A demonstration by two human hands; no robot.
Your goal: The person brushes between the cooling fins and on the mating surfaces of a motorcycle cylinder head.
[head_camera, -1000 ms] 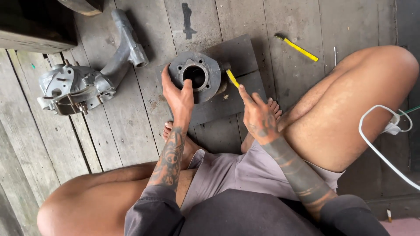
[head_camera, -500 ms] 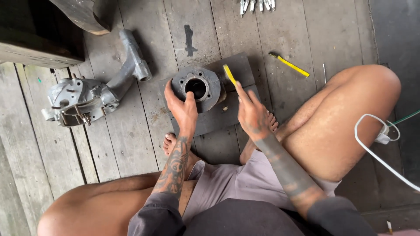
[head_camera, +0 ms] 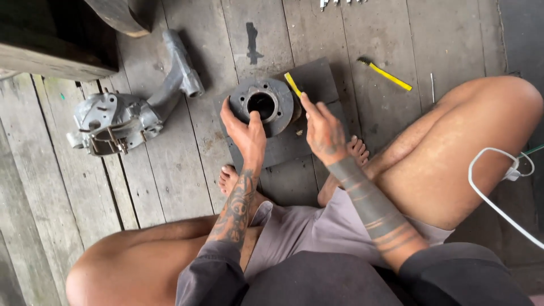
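Observation:
A round grey metal cylinder part [head_camera: 271, 93] with a dark bore stands on a dark flat mat [head_camera: 317, 73] on the plank floor. My left hand [head_camera: 245, 131] grips its near rim, thumb at the bore's edge. My right hand [head_camera: 323, 129] holds a small yellow-handled tool [head_camera: 292, 84] whose tip rests at the cylinder's right side. I sit cross-legged, bare feet just below the mat.
A silver engine casing with a long arm [head_camera: 122, 113] lies on the floor to the left. A second yellow-handled brush [head_camera: 386, 73] lies at the upper right. A white cable [head_camera: 493, 192] loops past my right knee. Dark wooden furniture [head_camera: 51, 39] fills the top left.
The view has shifted, so everything sits a little lower in the picture. My hands stay on the cylinder and the yellow tool, with the tool still at the cylinder's right edge.

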